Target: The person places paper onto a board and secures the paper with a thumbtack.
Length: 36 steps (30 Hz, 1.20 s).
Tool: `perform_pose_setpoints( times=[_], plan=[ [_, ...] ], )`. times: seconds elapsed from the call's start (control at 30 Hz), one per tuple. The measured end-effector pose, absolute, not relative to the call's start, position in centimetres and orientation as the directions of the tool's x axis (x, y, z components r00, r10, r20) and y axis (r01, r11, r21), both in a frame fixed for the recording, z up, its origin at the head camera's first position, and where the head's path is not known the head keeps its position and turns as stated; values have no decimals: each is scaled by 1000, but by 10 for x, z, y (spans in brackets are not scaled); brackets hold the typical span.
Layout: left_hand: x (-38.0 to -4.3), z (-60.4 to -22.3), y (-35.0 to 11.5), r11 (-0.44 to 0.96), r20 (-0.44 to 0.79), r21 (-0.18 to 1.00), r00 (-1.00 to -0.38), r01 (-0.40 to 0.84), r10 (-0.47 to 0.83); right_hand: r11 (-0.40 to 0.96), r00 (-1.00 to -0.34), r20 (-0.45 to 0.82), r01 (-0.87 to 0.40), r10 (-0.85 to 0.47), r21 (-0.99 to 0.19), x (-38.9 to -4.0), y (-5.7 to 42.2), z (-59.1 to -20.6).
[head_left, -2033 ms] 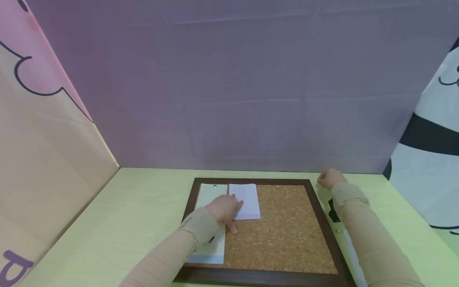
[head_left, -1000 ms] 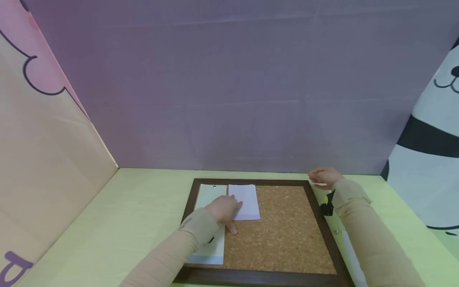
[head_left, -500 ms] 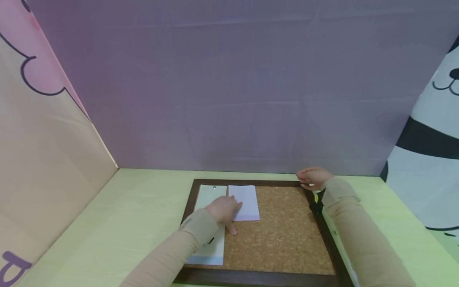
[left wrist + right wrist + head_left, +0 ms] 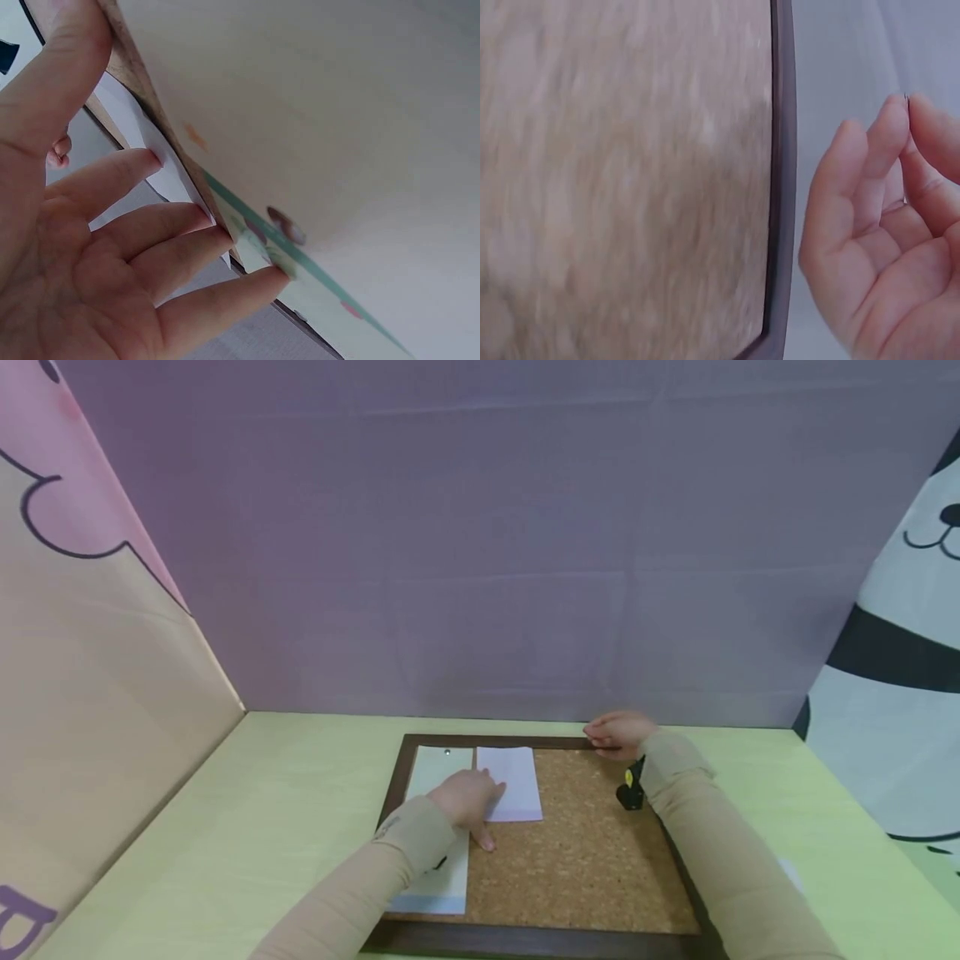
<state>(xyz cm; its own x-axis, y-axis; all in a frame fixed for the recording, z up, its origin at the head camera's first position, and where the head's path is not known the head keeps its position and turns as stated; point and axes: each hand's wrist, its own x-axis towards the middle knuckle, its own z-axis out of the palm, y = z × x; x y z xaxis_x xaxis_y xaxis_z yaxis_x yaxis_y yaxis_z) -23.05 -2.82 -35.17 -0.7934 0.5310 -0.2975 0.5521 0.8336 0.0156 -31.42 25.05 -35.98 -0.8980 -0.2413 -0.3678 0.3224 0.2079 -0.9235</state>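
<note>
A framed cork board (image 4: 585, 860) lies on the table, with a long pale sheet (image 4: 435, 885) at its left. One metal thumbtack (image 4: 447, 752) sits near that sheet's top edge. Beside it is a smaller pale lilac paper (image 4: 521, 781). My left hand (image 4: 467, 797) rests across both papers; in the left wrist view its spread fingers (image 4: 191, 255) touch their edges. Over the board's far right part, my right hand (image 4: 621, 732) pinches something tiny between thumb and fingertip. Only a thin dark tip (image 4: 907, 97) shows there, seemingly a thumbtack's pin, mostly hidden by the fingers.
The board's dark frame (image 4: 525, 939) surrounds the cork. A black wrist camera (image 4: 632, 789) hangs below the right cuff. Part of a white item (image 4: 791, 874) shows on the table beyond the right sleeve. A purple-grey backdrop (image 4: 480, 568) rises behind the table.
My right hand has moved left from the table beyond the board's right edge to over its far right part. The left hand and both papers have stayed in place.
</note>
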Motion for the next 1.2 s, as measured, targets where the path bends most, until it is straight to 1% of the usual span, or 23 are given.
perform_pose_setpoints(
  times=[0.17,0.37,0.57,0.87,0.93,1.2],
  plan=[
    [-231,-352,-28,835,-299,20,-794,550,530,257,-905,-354,293,-236,-921,-315,237,-357],
    [-232,-353,-28,834,-301,30,-790,551,533,312,-900,-364,283,-241,-907,-310,219,-354],
    [-232,-351,-30,837,-300,22,-795,547,527,382,-891,-388,282,-236,-880,-316,194,-358],
    [-230,-351,-29,821,-272,22,-786,571,554,402,-869,-442,332,-222,-854,-321,159,-365],
    [-230,-351,-29,821,-268,28,-787,570,556,406,-868,-452,344,-205,-846,-322,155,-364],
    [-230,-348,-28,831,-278,42,-792,555,544,422,-865,-459,345,-205,-839,-324,148,-365]
  ],
)
